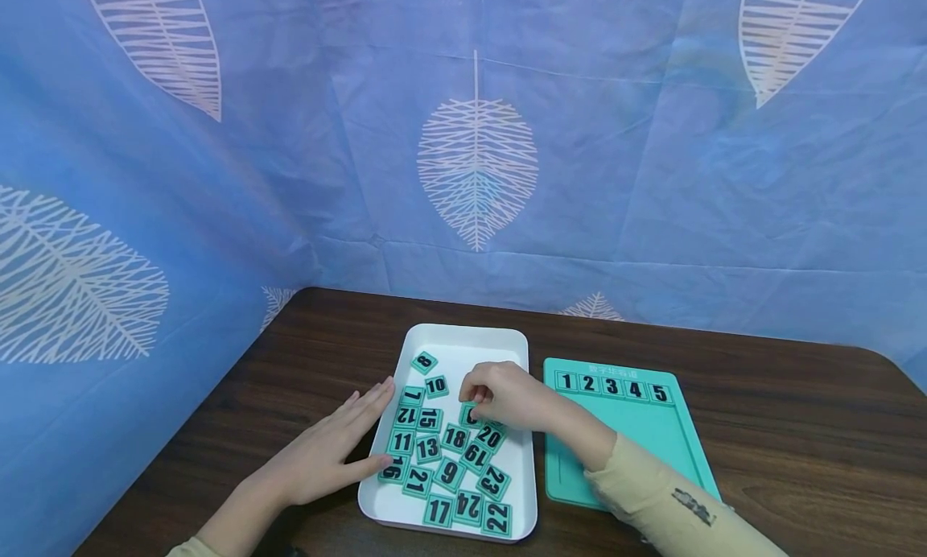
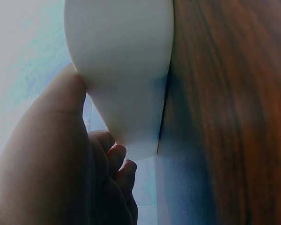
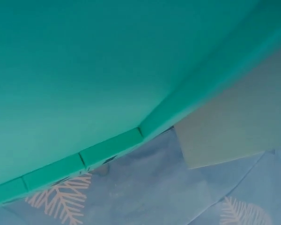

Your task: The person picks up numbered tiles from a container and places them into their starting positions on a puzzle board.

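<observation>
A white tray [image 1: 463, 340] holds several loose teal number tiles, among them tile 8 [image 1: 424, 362] and tile 22 [image 1: 496, 519]. My left hand [image 1: 326, 452] rests on the tray's left rim, fingers outstretched, thumb by tile 16 [image 1: 394, 469]. In the left wrist view, that hand [image 2: 51, 140] lies against the tray's outer wall [image 2: 126, 70]. Over the tray's right half, my right hand [image 1: 510, 396] has curled fingers and pinches a partly covered number tile [image 1: 467, 416]. Another tile beneath it is mostly hidden. The right wrist view does not show the hand.
To the tray's right lies a teal board [image 1: 615, 444] with tiles 1 to 5 in its top row; tile 3 [image 1: 611, 387] is in the middle. My right forearm [image 1: 666, 493] crosses the board. A patterned blue cloth [image 1: 615, 179] hangs behind the dark wooden table [image 1: 797, 428].
</observation>
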A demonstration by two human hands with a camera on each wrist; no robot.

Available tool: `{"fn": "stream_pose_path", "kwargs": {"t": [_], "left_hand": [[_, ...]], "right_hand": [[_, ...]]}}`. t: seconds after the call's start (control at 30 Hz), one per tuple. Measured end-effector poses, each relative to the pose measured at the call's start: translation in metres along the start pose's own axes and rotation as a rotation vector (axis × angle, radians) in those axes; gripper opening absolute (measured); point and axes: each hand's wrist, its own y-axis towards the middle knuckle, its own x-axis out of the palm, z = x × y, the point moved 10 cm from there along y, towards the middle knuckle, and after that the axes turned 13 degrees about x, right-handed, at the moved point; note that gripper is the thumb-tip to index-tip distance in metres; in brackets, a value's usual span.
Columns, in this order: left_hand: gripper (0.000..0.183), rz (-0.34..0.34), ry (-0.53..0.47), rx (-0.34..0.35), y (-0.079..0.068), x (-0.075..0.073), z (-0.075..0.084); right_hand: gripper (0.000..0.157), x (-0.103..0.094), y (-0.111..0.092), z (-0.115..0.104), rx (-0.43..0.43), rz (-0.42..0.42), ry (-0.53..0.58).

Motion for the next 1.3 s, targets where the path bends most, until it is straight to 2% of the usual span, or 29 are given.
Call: {"fn": "stream_pose_path", "kwargs": {"t": [0.23,0.43,0.7,0.87,1.13,1.3], "left_hand": [[0.085,-0.003,0.002,-0.001,-0.001,0.0,-0.001],[0.085,0.001,0.002,0.0,-0.001,0.0,0.0],[0.085,-0.008,0.0,-0.016,-0.002,0.0,-0.001],[0.086,-0.008,0.001,-0.012,-0.001,0.0,-0.001],[0.086,-0.018,0.011,-0.03,-0.001,0.001,-0.004],[0.087,-0.02,0.01,-0.035,-0.001,0.001,-0.004]], "right_hand": [[0.012,-0.019,-0.008,0.013,0.06,0.028,0.064],[0.014,-0.035,-0.021,0.02,0.069,0.036,0.082],[0.013,-0.066,-0.037,0.037,0.132,0.129,0.069],[0.011,-0.085,-0.046,0.055,0.197,0.179,0.027],[0.009,-0.082,-0.05,0.085,0.265,0.093,-0.041],[0.008,-0.076,-0.051,0.096,0.295,0.059,-0.04]]}}
